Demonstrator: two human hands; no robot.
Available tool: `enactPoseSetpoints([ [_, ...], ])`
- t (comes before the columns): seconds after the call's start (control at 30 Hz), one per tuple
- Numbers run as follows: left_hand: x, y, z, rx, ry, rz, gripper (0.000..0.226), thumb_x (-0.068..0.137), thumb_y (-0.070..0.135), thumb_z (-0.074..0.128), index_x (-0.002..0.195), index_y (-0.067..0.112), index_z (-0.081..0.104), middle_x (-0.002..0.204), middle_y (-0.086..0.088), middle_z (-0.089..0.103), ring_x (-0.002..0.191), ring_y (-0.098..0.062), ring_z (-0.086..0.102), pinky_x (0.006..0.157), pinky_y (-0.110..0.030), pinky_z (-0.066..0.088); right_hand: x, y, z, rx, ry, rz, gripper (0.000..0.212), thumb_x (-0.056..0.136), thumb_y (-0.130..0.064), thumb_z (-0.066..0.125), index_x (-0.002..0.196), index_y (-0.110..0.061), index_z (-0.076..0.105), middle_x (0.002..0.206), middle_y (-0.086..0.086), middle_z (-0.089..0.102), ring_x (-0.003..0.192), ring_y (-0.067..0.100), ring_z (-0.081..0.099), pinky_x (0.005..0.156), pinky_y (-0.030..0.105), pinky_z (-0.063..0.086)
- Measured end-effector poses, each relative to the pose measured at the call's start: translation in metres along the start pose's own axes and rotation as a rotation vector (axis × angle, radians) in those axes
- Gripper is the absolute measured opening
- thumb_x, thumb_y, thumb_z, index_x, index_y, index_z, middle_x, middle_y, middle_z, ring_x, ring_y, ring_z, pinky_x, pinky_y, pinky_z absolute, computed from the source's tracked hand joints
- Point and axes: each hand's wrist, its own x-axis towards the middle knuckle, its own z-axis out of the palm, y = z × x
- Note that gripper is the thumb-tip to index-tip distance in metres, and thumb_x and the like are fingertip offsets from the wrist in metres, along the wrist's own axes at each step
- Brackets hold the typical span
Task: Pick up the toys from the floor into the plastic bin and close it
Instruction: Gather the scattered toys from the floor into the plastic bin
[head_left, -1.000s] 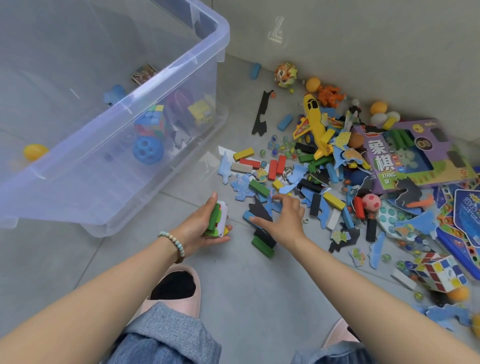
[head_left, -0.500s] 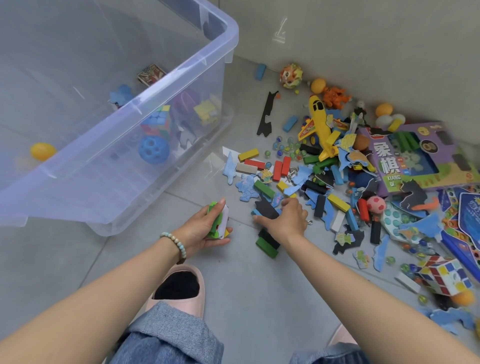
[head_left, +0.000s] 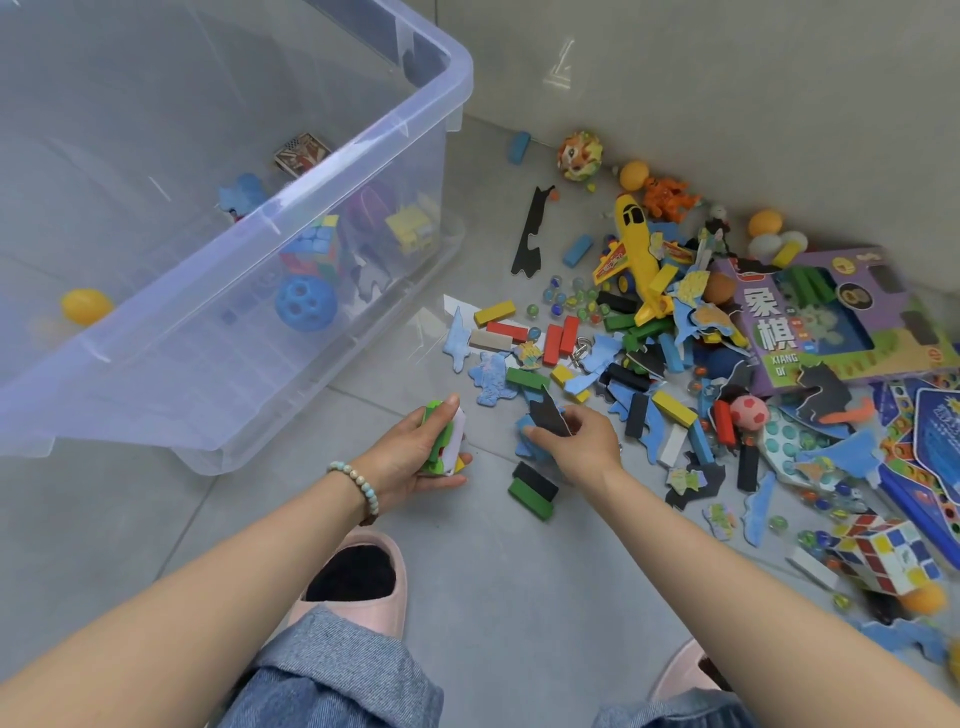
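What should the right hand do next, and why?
Probably lift the black piece clear and carry it to the plastic bin: the right hand pinches it, the left hand holds a stack of blocks, and the bin stands open beside them.

A bead bracelet (head_left: 358, 491) sits on the wrist behind the left hand (head_left: 410, 457). The person wears blue jeans (head_left: 332, 675) and pink slippers (head_left: 363, 587).

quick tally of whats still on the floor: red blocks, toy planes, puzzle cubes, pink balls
red blocks: 4
toy plane: 1
puzzle cube: 1
pink ball: 1
total: 7 in view
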Motion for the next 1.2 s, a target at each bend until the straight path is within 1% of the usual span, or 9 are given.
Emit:
enactPoseSetpoints([
  [0.17,-0.053,0.059,0.033,0.129,-0.038,0.288,0.036,0.08,0.056,0.055,0.101,0.026,0.056,0.093,-0.001,0.062,0.083,-0.013,0.067,0.061,-0.029,0.058,-0.038,-0.045,-0.044,0.283,-0.097,-0.031,0.046,0.082,-0.031,0.07,0.121,-0.014,0.05,0.105,-0.001,0.069,0.089,0.016,0.067,0.073,0.029,0.055],
  [0.27,-0.118,0.133,0.044,0.227,-0.115,0.579,0.04,0.067,0.058,0.058,0.091,0.027,0.058,0.082,0.001,0.063,0.074,-0.011,0.066,0.055,-0.027,0.054,-0.077,-0.128,-0.085,0.368,-0.182,-0.262,0.03,0.087,-0.028,0.063,0.113,-0.029,0.049,0.089,-0.014,0.07,0.08,0.005,0.069,0.057,0.015,0.05],
  [0.37,-0.17,0.208,0.016,0.272,0.035,0.757,0.03,0.074,0.057,0.059,0.084,0.029,0.056,0.08,0.005,0.058,0.068,-0.01,0.067,0.053,-0.025,0.054,-0.105,-0.223,-0.101,0.469,-0.256,-0.512,0.033,0.09,-0.022,0.06,0.122,-0.02,0.051,0.094,-0.006,0.071,0.081,0.012,0.069,0.071,0.026,0.056],
  [0.57,-0.161,0.253,-0.107,0.267,0.263,0.441,0.031,0.086,0.05,0.056,0.103,0.024,0.052,0.099,-0.002,0.052,0.082,-0.014,0.061,0.056,-0.026,0.059,-0.095,-0.34,-0.012,0.384,-0.542,-0.373,0.019,0.095,-0.006,0.05,0.114,-0.007,0.054,0.11,0.015,0.063,0.071,0.019,0.061,0.07,0.028,0.054],
  [0.67,-0.131,0.228,-0.148,0.132,0.256,0.299,0.033,0.087,0.042,0.058,0.112,0.02,0.051,0.09,-0.002,0.054,0.08,-0.015,0.06,0.06,-0.027,0.059,-0.082,-0.348,0.038,0.149,-0.567,-0.266,0.041,0.094,-0.001,0.048,0.134,0.007,0.041,0.132,0.022,0.05,0.082,0.027,0.055,0.065,0.028,0.044],
  [0.8,-0.101,0.207,-0.18,0.021,0.199,0.288,0.036,0.087,0.036,0.06,0.116,0.014,0.052,0.109,-0.006,0.053,0.088,-0.02,0.06,0.071,-0.029,0.059,-0.062,-0.344,0.067,0.134,-0.544,-0.251,0.05,0.094,0.0,0.047,0.142,-0.002,0.032,0.144,0.014,0.04,0.128,0.03,0.046,0.106,0.037,0.038],
  [0.97,-0.088,0.199,-0.179,0.239,0.405,0.345,0.063,0.091,0.039,0.054,0.145,0.016,0.03,0.139,-0.004,0.046,0.122,-0.022,0.047,0.09,-0.034,0.045,-0.069,-0.335,0.041,0.086,-0.429,-0.498,0.042,0.091,-0.004,0.055,0.132,-0.012,0.048,0.133,0.006,0.051,0.113,0.018,0.054,0.094,0.031,0.048],
  [1.07,-0.104,0.216,-0.145,0.215,0.413,0.566,0.043,0.092,0.028,0.056,0.131,0.013,0.047,0.127,-0.009,0.056,0.102,-0.019,0.059,0.084,-0.03,0.05,-0.072,-0.319,-0.001,0.173,-0.474,-0.539,0.031,0.089,-0.005,0.059,0.118,-0.018,0.058,0.126,0.001,0.059,0.108,0.015,0.061,0.087,0.026,0.051],
  [1.2,-0.138,0.224,-0.072,0.259,0.114,0.749,0.018,0.09,0.015,0.061,0.108,0.013,0.058,0.101,-0.007,0.066,0.078,-0.013,0.064,0.07,-0.021,0.057,-0.076,-0.263,-0.062,0.296,-0.503,-0.424,0.042,0.073,-0.015,0.07,0.114,-0.017,0.061,0.112,0.001,0.069,0.103,0.016,0.067,0.089,0.031,0.052],
])
